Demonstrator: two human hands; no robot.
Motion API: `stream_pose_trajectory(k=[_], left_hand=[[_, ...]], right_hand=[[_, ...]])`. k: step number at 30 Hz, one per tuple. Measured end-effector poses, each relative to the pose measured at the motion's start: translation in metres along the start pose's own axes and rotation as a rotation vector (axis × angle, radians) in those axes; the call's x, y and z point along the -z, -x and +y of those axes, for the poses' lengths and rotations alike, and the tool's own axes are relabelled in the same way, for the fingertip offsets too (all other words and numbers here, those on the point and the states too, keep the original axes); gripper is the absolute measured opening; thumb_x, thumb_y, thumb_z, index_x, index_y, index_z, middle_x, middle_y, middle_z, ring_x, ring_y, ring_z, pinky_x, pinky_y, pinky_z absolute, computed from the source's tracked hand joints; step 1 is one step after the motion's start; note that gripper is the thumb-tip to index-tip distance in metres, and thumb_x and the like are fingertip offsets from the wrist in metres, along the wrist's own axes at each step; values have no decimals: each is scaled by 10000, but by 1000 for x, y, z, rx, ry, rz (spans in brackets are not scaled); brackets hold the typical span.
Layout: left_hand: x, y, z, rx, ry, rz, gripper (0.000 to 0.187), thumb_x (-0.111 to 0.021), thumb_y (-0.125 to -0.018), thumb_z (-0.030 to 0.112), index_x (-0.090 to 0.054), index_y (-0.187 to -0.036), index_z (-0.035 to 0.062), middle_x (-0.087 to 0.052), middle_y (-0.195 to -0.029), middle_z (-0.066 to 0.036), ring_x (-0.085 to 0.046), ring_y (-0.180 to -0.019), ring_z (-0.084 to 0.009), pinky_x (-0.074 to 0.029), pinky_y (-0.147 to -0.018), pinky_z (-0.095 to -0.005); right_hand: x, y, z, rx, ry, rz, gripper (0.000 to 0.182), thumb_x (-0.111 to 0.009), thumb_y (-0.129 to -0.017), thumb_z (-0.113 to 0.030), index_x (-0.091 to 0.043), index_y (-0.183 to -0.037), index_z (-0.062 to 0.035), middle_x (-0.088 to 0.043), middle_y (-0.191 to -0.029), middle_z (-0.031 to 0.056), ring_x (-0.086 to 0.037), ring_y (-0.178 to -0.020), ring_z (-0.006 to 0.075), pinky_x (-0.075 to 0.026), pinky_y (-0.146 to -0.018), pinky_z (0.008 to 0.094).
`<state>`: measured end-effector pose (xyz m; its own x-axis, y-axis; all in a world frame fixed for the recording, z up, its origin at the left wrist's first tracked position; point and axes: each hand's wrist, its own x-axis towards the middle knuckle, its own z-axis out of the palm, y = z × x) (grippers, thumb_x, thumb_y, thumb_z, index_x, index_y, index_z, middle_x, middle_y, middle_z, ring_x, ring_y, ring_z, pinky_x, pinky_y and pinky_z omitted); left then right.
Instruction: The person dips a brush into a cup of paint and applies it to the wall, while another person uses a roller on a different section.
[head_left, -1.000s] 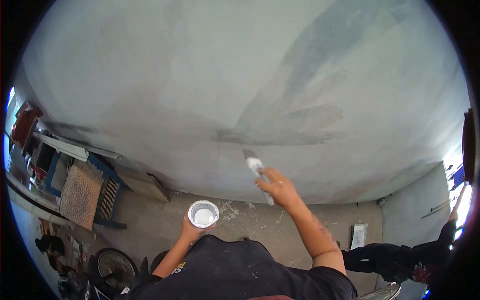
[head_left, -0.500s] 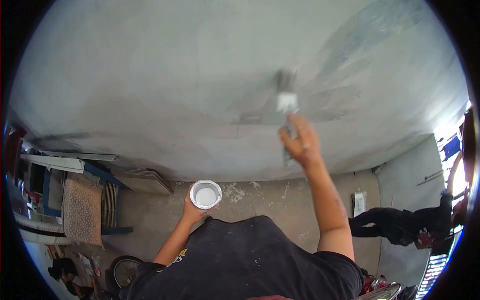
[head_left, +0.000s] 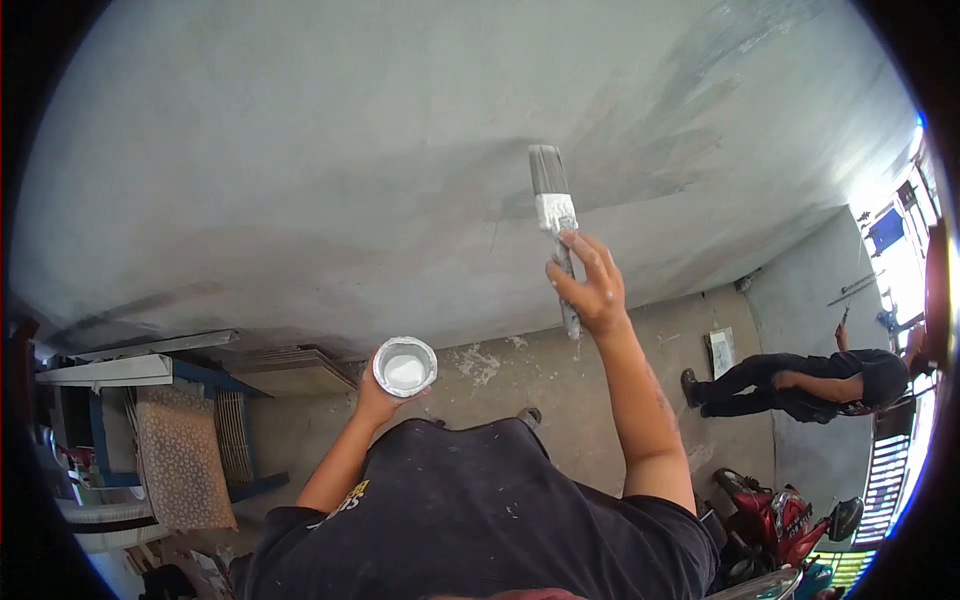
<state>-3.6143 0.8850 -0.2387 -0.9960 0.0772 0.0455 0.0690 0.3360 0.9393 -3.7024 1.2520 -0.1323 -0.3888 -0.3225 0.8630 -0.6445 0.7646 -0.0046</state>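
Note:
My right hand (head_left: 592, 283) grips a paintbrush (head_left: 556, 212) by its handle, thumb and fingers around it. The brush's bristles point up and overlap the grey wall (head_left: 330, 120), and white paint coats its ferrule. In my left hand (head_left: 374, 400) is a paint can (head_left: 405, 367), held in front of my chest with its mouth facing up. White paint shows inside, and its rim is smeared with paint. Darker patches mark the wall around the brush.
Another person (head_left: 800, 383) in dark clothes stands at the right near a bright window. A red motorcycle (head_left: 785, 525) is at the lower right. On the left are a blue-framed piece of furniture with a patterned cloth (head_left: 183, 450) and leaning boards (head_left: 290, 372). Paint splashes spot the floor (head_left: 480, 362).
My right hand and the brush have shifted slightly left and down. My view has turned a little, and the other person now has a different stance. The can stays in my left hand.

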Motion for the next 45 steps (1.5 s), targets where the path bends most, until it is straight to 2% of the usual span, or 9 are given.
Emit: stream_pose_trajectory(k=[12,19,23,26,31,34,35,40,45], left_hand=[[-1,2,-13,-80,-24,-11,835,-977,-583,218,-537,-1268,35,-659,-1188,-97,-633,-1097,-216,-498,-969,-359],[-3,-1,-16,-12,-34,4,847,-974,-569,189,-523,-1267,22,-645,-1192,-92,-617,-1107,-222,-481,-989,-375],[-6,-1,-16,-70,-77,12,841,-977,-579,202,-522,-1266,35,-659,-1177,-97,-635,-1086,-221,-496,-967,-363],[-8,3,-6,-14,-30,-4,841,-978,-579,203,-522,-1265,32,-659,-1181,-97,-631,-1093,-219,-492,-974,-365],[-3,2,-7,-33,-80,-24,841,-979,-576,198,-523,-1264,35,-657,-1184,-96,-627,-1099,-216,-485,-982,-365],[-1,-3,5,-39,-75,-28,824,-977,-580,197,-527,-1252,37,-654,-1182,-95,-625,-1101,-216,-483,-984,-366],[-1,-4,7,-47,-55,-21,816,-976,-581,192,-528,-1245,36,-654,-1177,-94,-626,-1099,-216,-484,-982,-367],[-2,3,17,-45,-33,50,803,-976,-574,163,-529,-1229,36,-651,-1171,-91,-622,-1090,-208,-487,-974,-362],[-18,14,12,-70,-101,227,768,-955,-599,161,-552,-1238,22,-661,-1158,-88,-631,-1070,-210,-490,-972,-363]], right_hand=[[-130,145,-22,-357,-269,-751,217,-676,-807,-131,-684,-1018,-177,-572,-1331,114,-572,-1219,306,-543,-904,372],[-16,-10,3,38,-75,140,198,-760,-692,-36,-700,-866,-108,-638,-1210,150,-627,-1100,358,-563,-837,424],[-16,6,28,-186,101,410,258,-742,-682,74,-719,-877,-94,-651,-1190,176,-638,-1095,353,-547,-857,401],[-73,78,29,-556,-53,218,277,-727,-687,74,-727,-903,-100,-635,-1224,191,-627,-1113,363,-533,-882,404],[-147,127,-59,-431,-635,-288,270,-735,-799,-77,-731,-1051,-172,-625,-1266,166,-583,-1208,341,-468,-1013,441],[-153,128,-22,-910,-932,17,222,-718,-826,-29,-718,-1029,-120,-672,-1154,156,-627,-1142,296,-487,-985,416],[-135,109,11,-522,-390,258,200,-736,-771,77,-686,-918,-48,-714,-979,120,-689,-962,296,-547,-851,400],[-27,104,122,-883,-144,757,57,-664,-903,18,-671,-924,-35,-691,-964,84,-643,-951,212,-491,-889,341],[-32,113,114,-847,-4,625,31,-689,-894,-14,-676,-913,-36,-700,-1011,122,-654,-943,250,-501,-871,356]])
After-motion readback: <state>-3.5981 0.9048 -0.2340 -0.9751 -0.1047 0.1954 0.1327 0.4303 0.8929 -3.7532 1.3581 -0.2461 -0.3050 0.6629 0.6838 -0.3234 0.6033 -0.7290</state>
